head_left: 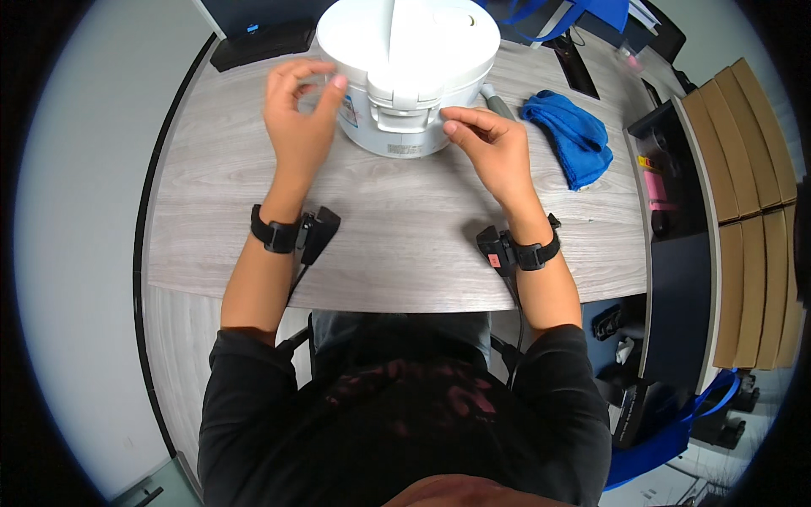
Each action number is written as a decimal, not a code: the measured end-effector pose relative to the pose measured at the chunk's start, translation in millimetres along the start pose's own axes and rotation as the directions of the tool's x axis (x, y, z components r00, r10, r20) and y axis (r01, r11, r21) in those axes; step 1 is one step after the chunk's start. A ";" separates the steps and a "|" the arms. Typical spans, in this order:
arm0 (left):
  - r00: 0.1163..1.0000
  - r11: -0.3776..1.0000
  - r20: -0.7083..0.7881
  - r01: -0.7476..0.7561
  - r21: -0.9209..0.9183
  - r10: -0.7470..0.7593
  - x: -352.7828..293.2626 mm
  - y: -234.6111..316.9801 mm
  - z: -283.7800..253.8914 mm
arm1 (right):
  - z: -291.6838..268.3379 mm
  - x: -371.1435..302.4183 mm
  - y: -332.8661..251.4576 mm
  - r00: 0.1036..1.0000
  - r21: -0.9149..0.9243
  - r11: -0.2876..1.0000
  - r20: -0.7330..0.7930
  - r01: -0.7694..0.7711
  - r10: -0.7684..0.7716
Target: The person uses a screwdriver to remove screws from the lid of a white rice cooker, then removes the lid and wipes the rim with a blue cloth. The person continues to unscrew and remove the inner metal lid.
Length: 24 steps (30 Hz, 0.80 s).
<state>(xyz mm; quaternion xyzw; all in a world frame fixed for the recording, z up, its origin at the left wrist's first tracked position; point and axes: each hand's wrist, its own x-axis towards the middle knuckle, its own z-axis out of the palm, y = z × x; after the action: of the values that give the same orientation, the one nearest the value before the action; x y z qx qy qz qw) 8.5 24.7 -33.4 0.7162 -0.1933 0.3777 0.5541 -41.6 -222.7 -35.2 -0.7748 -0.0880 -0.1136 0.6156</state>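
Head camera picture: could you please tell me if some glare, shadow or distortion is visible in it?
In the head view, the white lid looks very bright, its surface detail nearly washed out; in the head view, a soft shadow falls on the desk beside the right wrist's black device; toward the head view's rim, the cardboard boxes bend, and the corners go black.

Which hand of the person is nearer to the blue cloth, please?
Right. The right hand is just left of the blue cloth, not touching it; the left hand is farther away, by the left side of the white cooker.
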 end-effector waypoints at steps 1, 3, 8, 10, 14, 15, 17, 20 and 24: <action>0.999 0.998 0.048 0.011 0.062 -0.014 -10.0 -0.2 -3.9 | 2.8 -1.5 0.7 1.000 0.013 1.000 -0.009 0.007 -0.007; 0.995 0.999 0.094 0.043 0.016 -0.044 -24.5 4.6 -0.4 | 6.6 -2.6 2.6 1.000 0.054 0.998 -0.018 -0.014 0.015; 0.984 0.987 0.090 0.156 -0.036 -0.152 -39.0 9.3 9.4 | 14.7 -7.4 -0.2 0.995 0.121 0.991 -0.071 -0.057 0.066; 0.982 0.983 0.071 0.180 -0.027 -0.177 -43.3 13.8 12.2 | 17.5 -9.6 2.2 0.992 0.161 0.985 -0.096 -0.065 0.081; 0.980 0.978 0.024 0.197 -0.069 -0.196 -49.3 16.7 16.6 | 17.1 -6.8 -2.0 0.992 0.136 0.985 -0.054 -0.108 0.117; 0.981 0.978 0.033 0.194 -0.072 -0.192 -49.2 16.1 16.4 | 17.3 -5.1 -2.4 0.993 0.148 0.984 -0.046 -0.100 0.108; 0.982 0.979 0.053 0.188 -0.079 -0.184 -48.6 13.7 15.0 | 17.5 -3.4 -1.8 0.995 0.181 0.980 -0.043 -0.083 0.092; 0.967 0.952 0.069 0.254 -0.172 -0.246 -49.7 8.4 15.9 | 19.0 -1.8 -0.7 0.995 0.220 0.973 -0.055 -0.065 0.079; 0.935 0.884 0.089 0.353 -0.306 -0.342 -47.4 8.3 17.4 | 19.8 0.3 -0.9 0.994 0.202 0.976 -0.058 -0.078 0.091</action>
<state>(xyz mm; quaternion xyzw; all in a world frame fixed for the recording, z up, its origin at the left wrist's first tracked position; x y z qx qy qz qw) -21.9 -1.0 -65.5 0.6467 -0.1291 0.2248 0.7173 -40.2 -203.2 -38.5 -0.7082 -0.0453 -0.1038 0.6969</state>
